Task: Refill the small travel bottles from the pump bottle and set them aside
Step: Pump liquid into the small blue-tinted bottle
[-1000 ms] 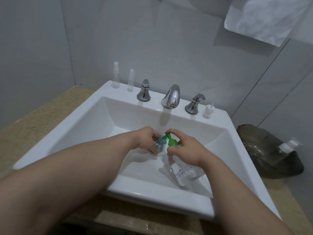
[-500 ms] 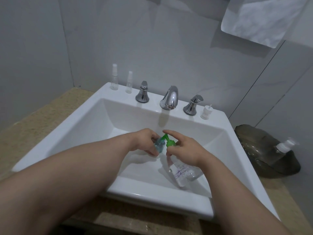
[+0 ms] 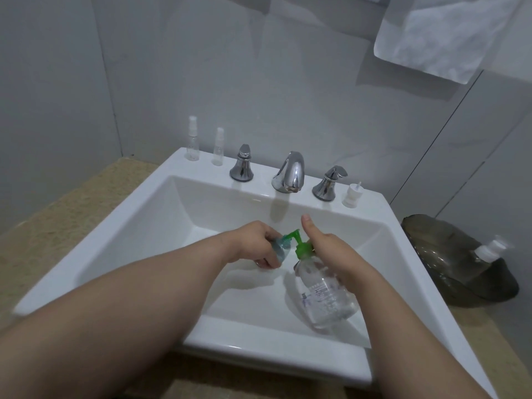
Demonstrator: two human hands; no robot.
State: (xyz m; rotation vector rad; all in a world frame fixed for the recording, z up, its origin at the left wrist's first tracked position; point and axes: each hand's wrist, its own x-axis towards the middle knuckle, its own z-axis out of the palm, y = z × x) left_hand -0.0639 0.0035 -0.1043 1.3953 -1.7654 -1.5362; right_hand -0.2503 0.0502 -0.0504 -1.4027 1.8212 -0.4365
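Note:
Over the basin, my right hand (image 3: 331,254) grips a clear pump bottle (image 3: 325,292) with a green pump head (image 3: 299,244), tilted toward me; the index finger is lifted off the pump. My left hand (image 3: 253,244) holds a small bluish travel bottle (image 3: 280,249) with its mouth right at the green nozzle. Two slim clear spray bottles (image 3: 192,141) (image 3: 218,148) stand upright on the sink's back left ledge. A small white cap with a tube (image 3: 351,194) sits on the ledge at the back right.
The white sink (image 3: 138,226) has a chrome faucet (image 3: 289,172) and two chrome handles (image 3: 241,165) (image 3: 328,184). A dark glass dish (image 3: 460,260) holding a white-capped bottle (image 3: 486,251) sits on the beige counter (image 3: 57,214) at right. A white towel (image 3: 443,36) hangs above.
My right index finger has lifted off the green pump head, which has risen. Both bottles stay together over the basin; the view shifted slightly.

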